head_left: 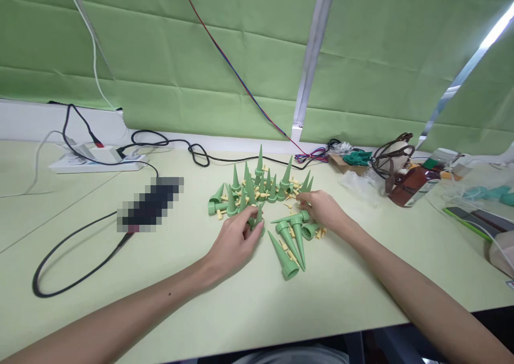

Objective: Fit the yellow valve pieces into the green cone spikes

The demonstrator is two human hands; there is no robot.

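Note:
My left hand (235,241) is closed with thumb and fingers around a green plastic watering spike (259,214), held upright with its point up. At the right edge of the cluster, my right hand (323,210) has its fingers bent together beside green spikes; what they grip is hidden. Several green spikes (251,190) stand point up beyond my hands, with small yellow valve-like pieces (220,214) scattered among them. Between my hands, more spikes lie on their sides, one green spike (284,257) nearest me with yellow pieces beside it.
On the left of the table (160,310) lie a blurred dark device (150,206) with a looping black cable and a white power strip (100,163). To the right are a cardboard box (347,166), a red-brown bottle (415,184), and a green-edged phone-like object (468,224).

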